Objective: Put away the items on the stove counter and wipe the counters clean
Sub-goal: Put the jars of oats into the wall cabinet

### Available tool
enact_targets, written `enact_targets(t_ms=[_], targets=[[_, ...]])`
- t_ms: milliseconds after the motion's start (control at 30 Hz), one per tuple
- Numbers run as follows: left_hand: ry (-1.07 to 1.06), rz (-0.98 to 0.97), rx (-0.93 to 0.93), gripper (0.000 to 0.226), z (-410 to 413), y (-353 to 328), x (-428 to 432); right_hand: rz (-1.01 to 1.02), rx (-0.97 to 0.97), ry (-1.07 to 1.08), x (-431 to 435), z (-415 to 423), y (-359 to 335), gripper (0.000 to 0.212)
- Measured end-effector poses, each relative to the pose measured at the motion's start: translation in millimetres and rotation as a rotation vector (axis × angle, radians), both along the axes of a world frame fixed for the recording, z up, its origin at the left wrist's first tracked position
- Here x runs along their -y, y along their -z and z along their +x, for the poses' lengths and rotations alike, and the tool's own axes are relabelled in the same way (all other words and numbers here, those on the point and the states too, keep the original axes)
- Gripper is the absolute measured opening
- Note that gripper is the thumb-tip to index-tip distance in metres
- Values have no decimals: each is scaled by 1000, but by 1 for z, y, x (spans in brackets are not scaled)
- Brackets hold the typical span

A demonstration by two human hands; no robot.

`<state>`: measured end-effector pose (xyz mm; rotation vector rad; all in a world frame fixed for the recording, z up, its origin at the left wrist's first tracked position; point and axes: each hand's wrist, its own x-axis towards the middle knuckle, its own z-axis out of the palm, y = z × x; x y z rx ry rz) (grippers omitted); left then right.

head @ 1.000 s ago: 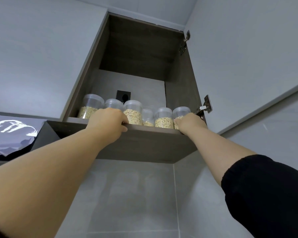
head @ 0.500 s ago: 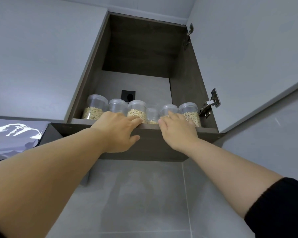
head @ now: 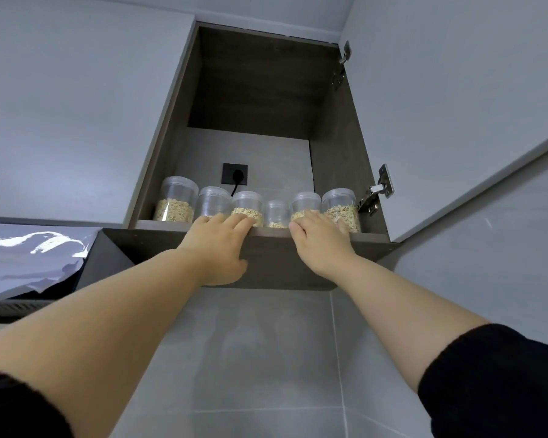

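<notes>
I can't see the fill of the clear plastic jar (head: 214, 200) behind the left hand (head: 217, 248). The crinkled silver sheet (head: 29, 257) runs off-frame left.

Six jars (head: 176, 200) stood in a row in the cabinet (head: 257, 90). The left hand (head: 217, 245) and right hand (head: 321, 245) touched them.

Six jars (head: 175, 200) stand close side by side along the front of the shelf (head: 272, 254), nearly wall to wall, blocking reach to the back. Above their lids the cabinet (head: 260, 90) is open to its top. Behind them a plug (head: 236, 176) sticks out. At right, a hinge (head: 377, 192) juts inward.
</notes>
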<state>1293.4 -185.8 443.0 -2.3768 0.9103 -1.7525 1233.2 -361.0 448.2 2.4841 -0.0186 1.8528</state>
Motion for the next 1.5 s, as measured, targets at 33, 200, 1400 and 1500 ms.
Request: enact_targets(t_ms=[33,200,1400,1500], targets=[[11,1,-21,70,-1,3,0,50,0,-120,-1,-4,3,39],[265,-23,-146,63,-40,17,-7,451,213,-496,-10,-67,36,35],[1106,-567,-793,31,-196,-2,-76,142,710,-423,-55,-229,34,24],[1296,-617,-851,48,-212,-12,-96,14,607,-515,-70,-210,31,29]])
